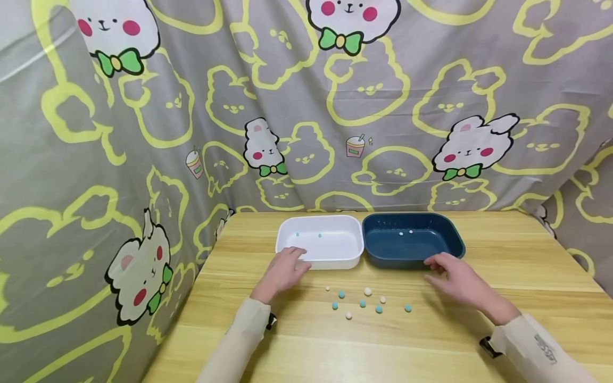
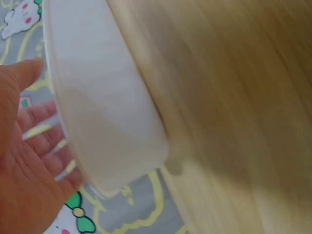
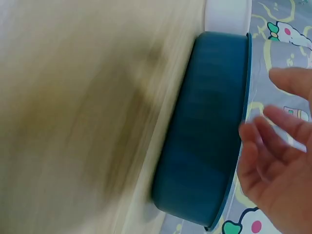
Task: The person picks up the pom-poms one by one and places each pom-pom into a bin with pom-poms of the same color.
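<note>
My left hand (image 1: pixel 284 270) hovers over the near left corner of a white plastic tub (image 1: pixel 335 263), fingers loosely extended and holding nothing. In the left wrist view its fingers (image 2: pixel 44 139) reach past the tub's rim. At the near right corner of a dark blue tub (image 1: pixel 397 263) is my right hand (image 1: pixel 455 279), its fingers relaxed around nothing. The right wrist view has its fingertips (image 3: pixel 246 134) right by that tub's rim. Two small blue balls (image 1: pixel 320 235) lie inside the white tub, and two small white balls (image 1: pixel 401 234) inside the blue one.
On the wooden table (image 1: pixel 306 351), between the hands and in front of the tubs, several blue balls (image 1: pixel 362 303) and several white balls (image 1: pixel 367 291) lie scattered. The tubs stand side by side near the far edge. A grey patterned curtain (image 1: pixel 306 106) hangs behind and at the sides.
</note>
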